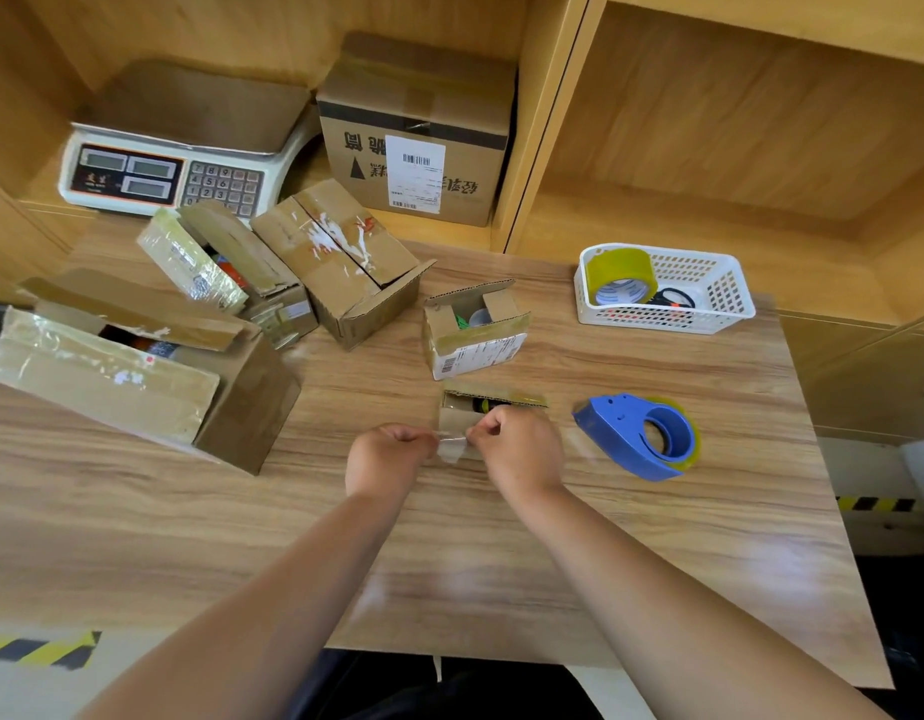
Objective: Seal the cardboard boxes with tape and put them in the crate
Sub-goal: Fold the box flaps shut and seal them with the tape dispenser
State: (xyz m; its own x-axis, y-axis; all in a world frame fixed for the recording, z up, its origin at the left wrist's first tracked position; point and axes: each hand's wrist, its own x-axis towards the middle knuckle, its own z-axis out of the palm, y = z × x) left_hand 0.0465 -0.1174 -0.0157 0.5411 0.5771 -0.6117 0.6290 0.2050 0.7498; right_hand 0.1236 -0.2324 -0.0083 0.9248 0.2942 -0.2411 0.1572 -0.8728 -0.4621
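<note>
A short strip of clear tape (452, 445) is stretched between my two hands at the table's middle. My left hand (389, 457) pinches its left end and my right hand (519, 449) pinches its right end. Right behind them lies a small open cardboard box (493, 400), partly hidden by my right hand. Another small box (475, 330) with open flaps stands behind that one. A blue tape dispenser (641, 436) lies to the right. Three larger open boxes (122, 366) (226, 267) (345, 262) sit at the left.
A white basket (719, 293) with a yellow tape roll (621, 275) stands at the back right. A weighing scale (174, 158) and a sealed labelled box (418, 137) sit in the shelf alcove behind. The table's front edge is near my body.
</note>
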